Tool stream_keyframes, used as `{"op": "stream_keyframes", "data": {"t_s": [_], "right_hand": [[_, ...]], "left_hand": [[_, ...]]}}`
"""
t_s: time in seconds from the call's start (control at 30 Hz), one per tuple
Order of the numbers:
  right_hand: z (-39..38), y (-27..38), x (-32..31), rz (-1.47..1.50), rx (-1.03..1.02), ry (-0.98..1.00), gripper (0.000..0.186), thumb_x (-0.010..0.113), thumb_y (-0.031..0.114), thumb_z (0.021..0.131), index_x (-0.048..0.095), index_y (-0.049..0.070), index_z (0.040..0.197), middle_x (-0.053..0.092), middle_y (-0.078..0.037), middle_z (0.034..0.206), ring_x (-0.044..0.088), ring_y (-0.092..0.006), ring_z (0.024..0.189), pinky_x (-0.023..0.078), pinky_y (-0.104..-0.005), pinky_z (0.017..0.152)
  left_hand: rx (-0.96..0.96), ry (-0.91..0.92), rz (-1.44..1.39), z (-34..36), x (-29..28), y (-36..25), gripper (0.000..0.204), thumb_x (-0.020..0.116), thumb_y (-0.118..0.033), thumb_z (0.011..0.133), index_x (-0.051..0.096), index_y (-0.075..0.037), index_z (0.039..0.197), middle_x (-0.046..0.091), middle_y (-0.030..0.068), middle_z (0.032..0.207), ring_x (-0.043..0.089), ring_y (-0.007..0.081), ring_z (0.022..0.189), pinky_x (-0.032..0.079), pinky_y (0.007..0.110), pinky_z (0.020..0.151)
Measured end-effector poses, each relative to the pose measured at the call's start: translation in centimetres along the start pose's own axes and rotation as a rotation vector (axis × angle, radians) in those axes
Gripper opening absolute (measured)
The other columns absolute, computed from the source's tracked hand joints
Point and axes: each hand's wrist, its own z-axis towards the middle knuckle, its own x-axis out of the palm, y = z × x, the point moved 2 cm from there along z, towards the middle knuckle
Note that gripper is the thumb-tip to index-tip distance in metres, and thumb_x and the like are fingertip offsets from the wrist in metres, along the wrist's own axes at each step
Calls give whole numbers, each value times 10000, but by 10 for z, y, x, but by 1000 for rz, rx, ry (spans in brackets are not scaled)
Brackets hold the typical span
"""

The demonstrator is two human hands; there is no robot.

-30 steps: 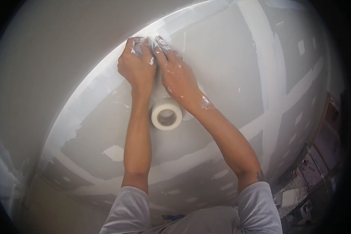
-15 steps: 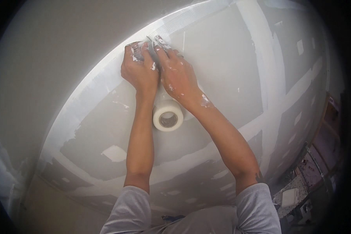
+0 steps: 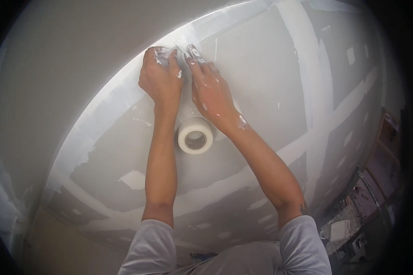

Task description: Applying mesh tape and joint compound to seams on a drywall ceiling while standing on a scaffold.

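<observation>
My left hand (image 3: 160,77) is closed at the upper edge of the wall, its fingers curled round a bunched piece of mesh tape (image 3: 162,56). Just right of it, my right hand (image 3: 209,89) is bent with fingertips together at the same tape; its fingers partly hide the grip. White joint compound smears the fingers of both hands and my right wrist. A roll of white tape (image 3: 182,138) hangs below, between my forearms, its round core facing me. Mesh tape (image 3: 215,24) lies along the wall's upper edge beyond my right hand.
The grey drywall (image 3: 266,87) carries broad white bands of compound (image 3: 307,55) and patches. A plain grey surface (image 3: 78,50) meets it along a curved edge at upper left. At lower right stand a speckled board and a white box (image 3: 340,230).
My hands have moved slightly apart, the left one a little to the left. The grey strip between them shows less now. The hanging roll has shifted slightly left.
</observation>
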Motion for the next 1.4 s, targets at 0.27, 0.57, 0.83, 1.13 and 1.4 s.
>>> {"op": "stream_keyframes", "data": {"t_s": [0.27,0.57,0.83,1.13,1.4], "right_hand": [[-2,-3,-3,3,93,100,518,558,-77,867,506,16,1374,618,-231,1273,618,-411,1056,549,-496,845],[4,7,-16,0,99,81,542,582,-59,842,520,34,1372,655,-239,1120,652,-418,964,560,-487,789],[-1,4,-17,6,69,23,549,588,-51,853,522,39,1390,669,-225,1126,656,-403,980,562,-484,795],[-14,-4,-8,-5,122,122,520,571,-53,884,513,35,1393,636,-204,1301,658,-381,998,561,-473,792],[-13,-7,-7,-33,86,67,549,597,-48,851,507,40,1385,670,-186,1124,662,-369,919,571,-460,739]], "left_hand": [[49,-15,-29,-4,6,0,216,727,-214,880,662,-14,929,701,142,885,692,361,796,514,444,691],[159,-162,-265,-14,2,-2,173,715,-139,898,645,12,947,665,141,872,648,310,740,500,402,658],[83,-176,-383,-19,3,2,191,711,-93,903,634,27,1030,680,139,860,624,228,715,510,369,673],[82,-41,-80,-10,8,13,272,754,-185,884,634,10,1030,709,147,816,612,276,616,494,405,663],[127,-71,-147,-11,7,11,215,748,-161,884,683,16,986,702,144,860,644,256,689,500,383,671]]}}
